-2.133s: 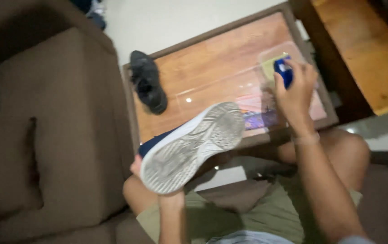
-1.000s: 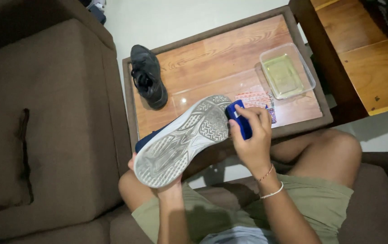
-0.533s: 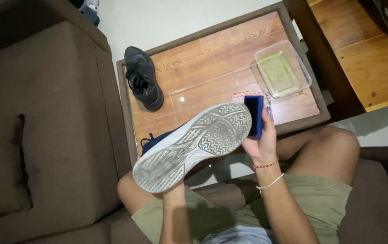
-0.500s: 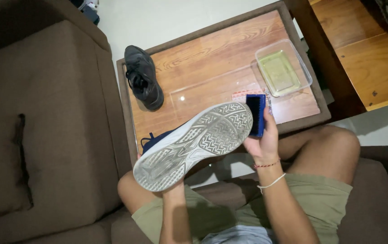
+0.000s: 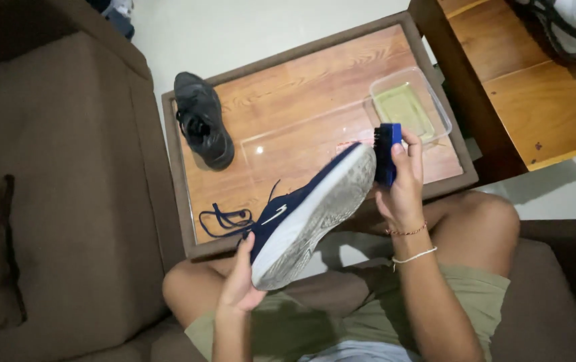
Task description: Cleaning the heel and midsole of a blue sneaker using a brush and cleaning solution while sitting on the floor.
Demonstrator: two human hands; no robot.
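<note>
We are clamping our left hand [image 5: 240, 285] on the heel of the navy-blue, white-soled sneaker [image 5: 311, 213], its long axis pointing toward the worktop's near right corner, where our right hand [image 5: 403, 191], gripping the blue scrub brush [image 5: 386, 153], is meeting the toe.

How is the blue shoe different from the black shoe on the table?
The blue shoe is navy with a pale grey sole; the black shoe is black all over. The blue shoe is held up in the air, tilted, by the left hand, while the black shoe lies on the wooden table, untouched. The right hand holds a blue brush at the blue shoe's toe. Both are lace-up sports shoes.
</note>
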